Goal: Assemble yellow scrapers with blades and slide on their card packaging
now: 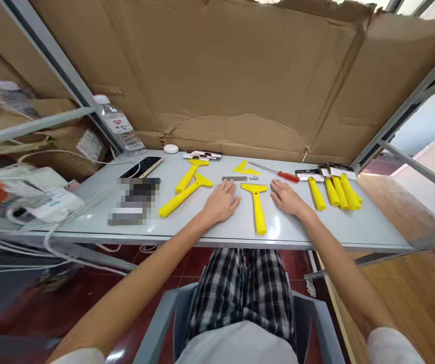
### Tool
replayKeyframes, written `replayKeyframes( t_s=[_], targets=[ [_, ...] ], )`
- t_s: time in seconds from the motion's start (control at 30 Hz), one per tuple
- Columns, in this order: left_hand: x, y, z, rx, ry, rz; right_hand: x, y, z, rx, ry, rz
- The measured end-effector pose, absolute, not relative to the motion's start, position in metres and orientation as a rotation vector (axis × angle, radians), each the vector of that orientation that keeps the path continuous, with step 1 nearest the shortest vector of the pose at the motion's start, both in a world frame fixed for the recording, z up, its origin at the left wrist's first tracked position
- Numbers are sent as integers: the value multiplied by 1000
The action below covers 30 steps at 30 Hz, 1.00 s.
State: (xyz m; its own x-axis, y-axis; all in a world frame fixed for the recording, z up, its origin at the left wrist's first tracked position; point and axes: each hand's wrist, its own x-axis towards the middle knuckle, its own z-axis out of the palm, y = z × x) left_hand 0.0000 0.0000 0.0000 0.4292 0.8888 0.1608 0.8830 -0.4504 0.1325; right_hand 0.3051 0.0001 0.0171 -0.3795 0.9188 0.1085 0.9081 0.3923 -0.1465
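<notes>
Head view: Both hands rested palm down on the grey table [217,233], well apart from each other, with fingers extended and neither clamped on an object. The left hand [220,203] lay just below a narrow grey strip [234,178]; whether its fingertips touched the strip could not be told. The right hand [286,196] lay just below the red handle of a screwdriver [288,176], whose shaft pointed up and to the left.

The yellow T-shaped tool [258,210] was positioned between the two hands, flat on the surface, with its crosspiece toward the far edge and its handle toward the seated person. Small metal parts [254,178] were heaped at the right end of the strip. Loose yellow pieces [248,171] lay directly beyond them.

To the left of the left hand, a longer yellow tool [181,198] and a shorter yellow tool [190,177] lay obliquely. Carded packets [202,154] were located behind these, beside a white oval object [171,148]. A dark phone [142,167] lay farther left, near a clear bottle [121,125] at the table's far corner. On the right side, a row of yellow handles [341,193] extended from beneath black-and-white cards [342,170].
</notes>
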Motion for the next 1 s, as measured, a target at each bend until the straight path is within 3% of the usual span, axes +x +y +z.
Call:
replayKeyframes(
  t_s=[0.47, 0.8, 1.0],
  targets=[
    [-4, 0, 1, 2624, 1603, 512, 291, 90, 59, -1574, -2454, 246],
    [-9, 19, 23, 2524, 1385, 1027, 273, 102, 46, -1496, -2420, 297],
    [-7, 62, 36, 2683, 1000, 887, 272, 99, 47, -1498, -2434, 282]
  ],
)
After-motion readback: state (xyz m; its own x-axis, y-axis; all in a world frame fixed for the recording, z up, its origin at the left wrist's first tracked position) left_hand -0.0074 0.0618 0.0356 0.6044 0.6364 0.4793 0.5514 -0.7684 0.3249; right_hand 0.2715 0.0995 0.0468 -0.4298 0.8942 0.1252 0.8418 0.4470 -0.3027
